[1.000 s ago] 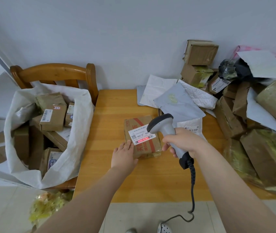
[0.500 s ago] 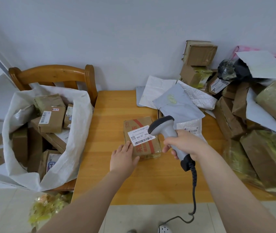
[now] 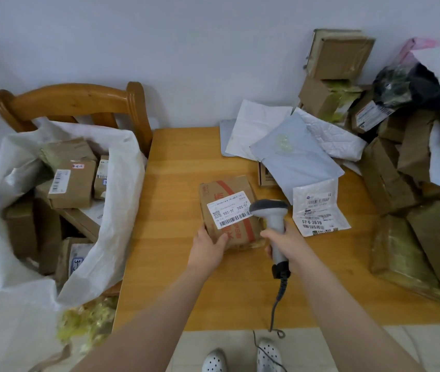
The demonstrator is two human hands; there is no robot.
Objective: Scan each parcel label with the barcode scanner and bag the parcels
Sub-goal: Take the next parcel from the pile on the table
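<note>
Scan looks done on this one. The red scan line that sat on the white barcode label a second ago is gone, and the grey handheld barcode scanner has pulled back toward the right, so its head now sits at the label's right edge instead of over it.

Right hand: fist wrapped round the scanner handle, cable trailing off the near table edge.

Left hand: was lying flat against the near edge, now clamps the near-left corner of the brown cardboard parcel with the red tape band, thumb on the top face. The other fingers are hidden behind the corner, so I can't say if the parcel is off the surface yet; it probably still rests flat.

The parcel is mid-table on the light wooden table, label up.

My read: this is the handover from scanning to bagging. The next move calls for a one-handed carry left into the open white woven sack on the wooden chair, which already holds several boxes.

Risk: a corner-only grip could let the box pivot.

Plenty remains. The heap of brown boxes and grey mailers on the right is untouched, and a white mailer with a printed label lies just beside the scanner.
</note>
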